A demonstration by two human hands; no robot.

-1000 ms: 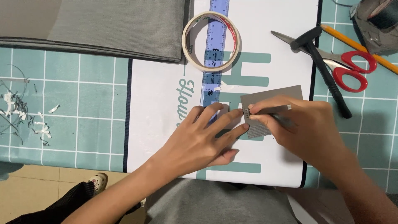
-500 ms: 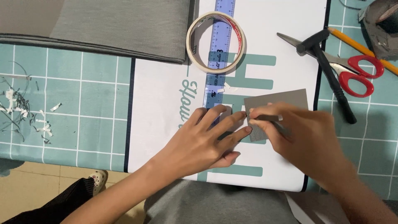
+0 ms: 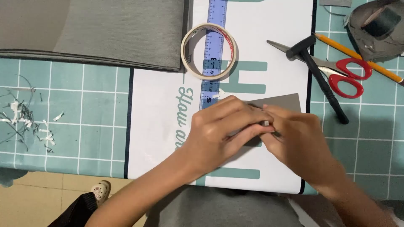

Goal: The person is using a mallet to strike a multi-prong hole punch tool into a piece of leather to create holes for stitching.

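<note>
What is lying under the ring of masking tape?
The blue ruler passes under the tape ring, on the white printed sheet. Its lower end is hidden by the left hand.

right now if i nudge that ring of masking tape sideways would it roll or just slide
The tape ring lies flat on its side, straddling the blue ruler, so it would probably slide, not roll. It looks hollow and thin-walled, likely light. One edge resting on the ruler might make it catch or rock a little.
</note>
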